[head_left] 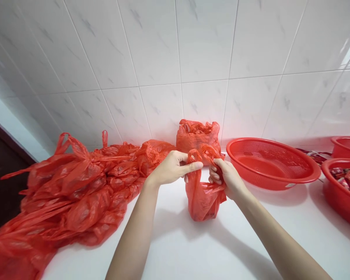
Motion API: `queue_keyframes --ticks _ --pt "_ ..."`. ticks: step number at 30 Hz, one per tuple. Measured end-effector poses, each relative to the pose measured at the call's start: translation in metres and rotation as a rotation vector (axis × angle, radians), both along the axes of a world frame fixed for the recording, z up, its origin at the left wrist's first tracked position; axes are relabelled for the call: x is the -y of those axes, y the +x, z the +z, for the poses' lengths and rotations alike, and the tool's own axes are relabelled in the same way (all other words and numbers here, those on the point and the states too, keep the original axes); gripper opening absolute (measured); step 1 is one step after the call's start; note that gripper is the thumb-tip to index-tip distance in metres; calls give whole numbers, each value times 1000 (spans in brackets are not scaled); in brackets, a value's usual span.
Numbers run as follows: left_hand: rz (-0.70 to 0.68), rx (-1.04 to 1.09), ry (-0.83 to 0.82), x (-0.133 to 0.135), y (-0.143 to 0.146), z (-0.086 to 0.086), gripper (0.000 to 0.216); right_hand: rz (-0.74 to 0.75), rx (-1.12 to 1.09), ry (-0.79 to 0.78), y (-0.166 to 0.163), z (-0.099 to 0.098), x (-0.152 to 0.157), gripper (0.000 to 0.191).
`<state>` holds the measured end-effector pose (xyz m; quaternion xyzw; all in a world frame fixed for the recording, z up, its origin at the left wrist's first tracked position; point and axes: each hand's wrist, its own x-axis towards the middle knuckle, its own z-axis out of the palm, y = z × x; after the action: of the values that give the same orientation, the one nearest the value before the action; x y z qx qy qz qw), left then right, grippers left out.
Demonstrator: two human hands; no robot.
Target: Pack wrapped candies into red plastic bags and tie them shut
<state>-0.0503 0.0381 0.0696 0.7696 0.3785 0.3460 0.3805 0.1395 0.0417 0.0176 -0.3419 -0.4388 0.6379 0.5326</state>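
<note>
A small red plastic bag (204, 202) hangs upright between my hands over the white table, its lower part bulging with contents I cannot make out. My left hand (179, 167) pinches one handle loop between thumb and fingers. Around the other handle, the fingers of my right hand (224, 177) are curled. Just behind, against the wall, stands another red plastic bag (197, 136) with a crumpled top.
Many knotted red bags (84, 186) are heaped along the left. On the right sits a red colander basket (271, 167). Farther right, a red basin (338, 198) holds small wrapped items, with another red basket (348, 146) behind it. A tiled wall (204, 50) bounds the white table (175, 249).
</note>
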Motion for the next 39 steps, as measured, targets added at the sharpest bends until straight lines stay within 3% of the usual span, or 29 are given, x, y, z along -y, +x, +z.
queue_keyframes --ticks 7,11,14,18,25,30,34,39 --pt "91 -55 -40 -10 -15 0 48 5 -229 -83 10 4 -10 37" --pt "283 -27 -137 -32 -31 -13 47 92 -372 -96 14 7 -11 40" --pt "355 21 -208 -43 -34 -21 45 113 -347 -48 12 6 -9 39" --pt "264 102 -177 -37 -29 -16 48 38 -162 -43 7 2 -7 36" --pt "-68 161 -64 -5 -13 3 42 -20 268 61 -3 2 9 37" --pt "-55 72 29 5 12 -2 29 107 427 175 -7 2 19 22" --pt "-1 -111 74 4 18 -5 39 177 435 184 -4 4 18 18" --pt "99 -122 99 0 9 -5 39 362 169 80 5 6 8 19"
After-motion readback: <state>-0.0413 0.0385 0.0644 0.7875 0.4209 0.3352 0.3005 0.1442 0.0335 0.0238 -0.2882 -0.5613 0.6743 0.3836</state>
